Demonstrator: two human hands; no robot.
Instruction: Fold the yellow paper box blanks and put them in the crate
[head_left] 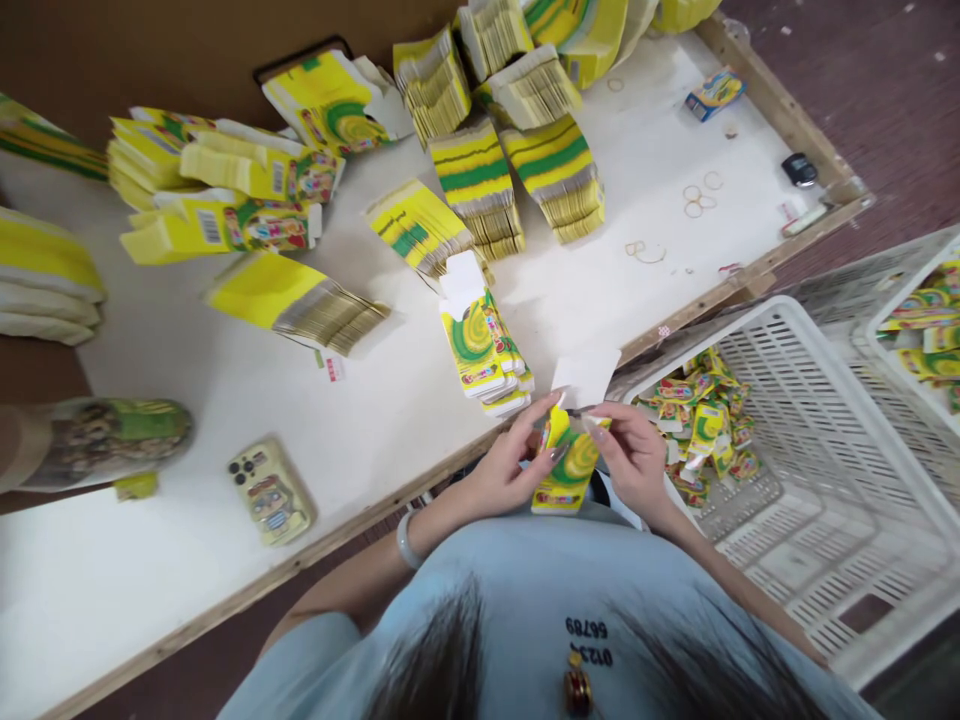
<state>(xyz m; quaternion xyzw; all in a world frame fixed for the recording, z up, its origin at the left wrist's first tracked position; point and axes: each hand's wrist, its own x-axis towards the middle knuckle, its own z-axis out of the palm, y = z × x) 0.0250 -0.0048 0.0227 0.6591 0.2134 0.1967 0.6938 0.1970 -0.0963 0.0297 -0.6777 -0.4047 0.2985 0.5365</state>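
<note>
Head view: the left hand (510, 470) and right hand (637, 460), fingers curled, pinch a small yellow-and-green printed cardboard box (571, 470) before a white wood-edged table (405, 410). Beyond lie stacked yellow-and-green printed cartons (476, 345), then yellow-and-green cardboard bundles (474, 172).

Held carton (571, 472): partly hidden under left fingers (531, 415), small print unreadable. Well left of fingers: yellow stack (45, 262) cut by frame edge; clear container (112, 440), contents too blurred to ID. Worktop (52, 590) cropped there too.
</note>
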